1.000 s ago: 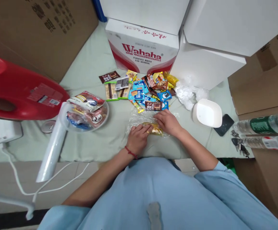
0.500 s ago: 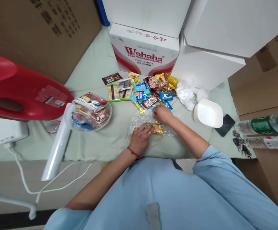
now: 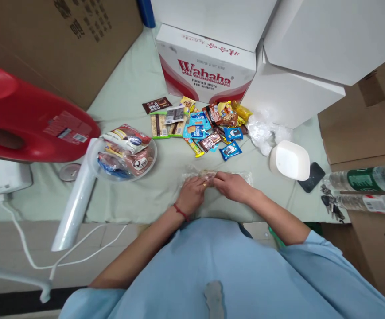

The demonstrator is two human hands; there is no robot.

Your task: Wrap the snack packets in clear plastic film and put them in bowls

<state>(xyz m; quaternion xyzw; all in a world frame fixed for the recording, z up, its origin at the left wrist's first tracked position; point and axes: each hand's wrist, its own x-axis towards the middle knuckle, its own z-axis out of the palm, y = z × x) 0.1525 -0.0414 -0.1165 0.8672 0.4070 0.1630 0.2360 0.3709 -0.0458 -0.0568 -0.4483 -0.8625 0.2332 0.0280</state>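
Near the table's front edge, my left hand (image 3: 191, 193) and my right hand (image 3: 232, 187) meet, with fingers closed on a sheet of clear cling film (image 3: 245, 176). Between the fingertips shows a small part of a snack packet (image 3: 208, 176) under the film; the hands hide most of it. Beyond them lies a loose pile of wrapped snacks, among them a dark blue packet (image 3: 231, 150), a brown bar (image 3: 210, 141) and a light blue packet (image 3: 195, 130).
To the left stand a round plastic tub (image 3: 154, 161) of snacks, a roll of film (image 3: 74, 204) and a red jug (image 3: 36, 119). A white bowl (image 3: 290, 160), crumpled plastic (image 3: 262, 128), a black phone-like slab (image 3: 313, 178) and bottles (image 3: 365, 179) lie right. A Wahaha carton (image 3: 205, 71) closes the back.
My right hand has come back from the pile's edge to beside my left. The film is now gathered over the yellow packet, which earlier lay more exposed under my left fingers.
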